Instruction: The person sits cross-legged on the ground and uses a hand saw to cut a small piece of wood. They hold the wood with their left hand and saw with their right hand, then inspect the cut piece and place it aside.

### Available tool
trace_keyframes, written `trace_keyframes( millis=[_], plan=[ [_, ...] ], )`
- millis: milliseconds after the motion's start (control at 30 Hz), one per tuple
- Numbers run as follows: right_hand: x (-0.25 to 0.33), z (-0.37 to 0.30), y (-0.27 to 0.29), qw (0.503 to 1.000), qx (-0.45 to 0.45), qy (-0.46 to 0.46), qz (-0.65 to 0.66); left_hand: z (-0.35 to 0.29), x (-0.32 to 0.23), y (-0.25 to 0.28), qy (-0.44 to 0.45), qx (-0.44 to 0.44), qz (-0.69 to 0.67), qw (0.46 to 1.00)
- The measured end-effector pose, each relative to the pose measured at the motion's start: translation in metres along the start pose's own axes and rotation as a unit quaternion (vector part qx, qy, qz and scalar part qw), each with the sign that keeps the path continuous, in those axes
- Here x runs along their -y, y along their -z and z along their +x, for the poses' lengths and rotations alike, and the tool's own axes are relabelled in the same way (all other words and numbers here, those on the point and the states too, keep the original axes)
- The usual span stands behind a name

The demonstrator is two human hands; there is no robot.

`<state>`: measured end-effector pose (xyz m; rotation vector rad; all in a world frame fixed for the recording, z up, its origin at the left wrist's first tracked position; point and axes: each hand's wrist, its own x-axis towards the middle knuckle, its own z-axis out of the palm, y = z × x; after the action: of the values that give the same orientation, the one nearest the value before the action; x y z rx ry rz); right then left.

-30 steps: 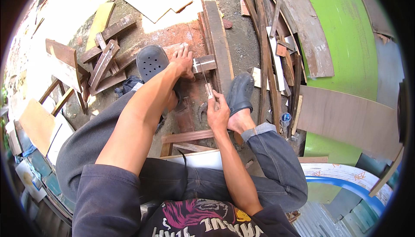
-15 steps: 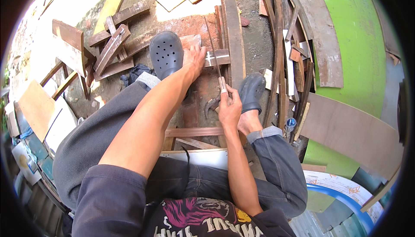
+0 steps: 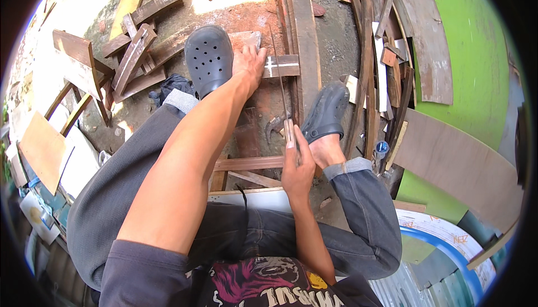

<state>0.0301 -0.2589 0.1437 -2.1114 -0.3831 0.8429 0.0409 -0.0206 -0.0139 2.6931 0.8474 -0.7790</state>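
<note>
My left hand (image 3: 247, 67) is closed over a short brown wooden piece (image 3: 289, 66) and presses it down beside my shoe. Two white strokes cross on that piece, and its right end lies against a long plank (image 3: 303, 43). My right hand (image 3: 298, 167) grips the wooden handle of a hand saw (image 3: 289, 130). Its thin blade, seen nearly edge-on, points away from me and crosses the wood by the white mark, just right of my left fingers. Under the saw, near the handle, a hammer (image 3: 274, 126) lies partly hidden.
My dark clogs (image 3: 208, 59) stand either side of the work. Wooden offcuts (image 3: 134, 57) pile up at the left; long strips (image 3: 367, 71) lie at the right beside a green panel (image 3: 476, 83). A wooden crossbar (image 3: 249, 163) is near my legs.
My right hand has drawn the saw back toward me, its blade still across the wood. My left hand stays on the wooden piece. The whole view has shifted slightly.
</note>
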Motion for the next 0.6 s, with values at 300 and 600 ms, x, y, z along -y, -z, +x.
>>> trace_keyframes(
  millis=[300, 600],
  plan=[
    [-0.009, 0.027, -0.003, 0.994, -0.019, -0.021, 0.101, 0.001, 0.000, 0.002, -0.016, 0.006, 0.010, 1.000],
    [-0.018, 0.022, 0.009, 0.989, -0.038, -0.024, 0.142, 0.005, 0.006, -0.002, -0.023, 0.002, 0.030, 0.999]
  ],
)
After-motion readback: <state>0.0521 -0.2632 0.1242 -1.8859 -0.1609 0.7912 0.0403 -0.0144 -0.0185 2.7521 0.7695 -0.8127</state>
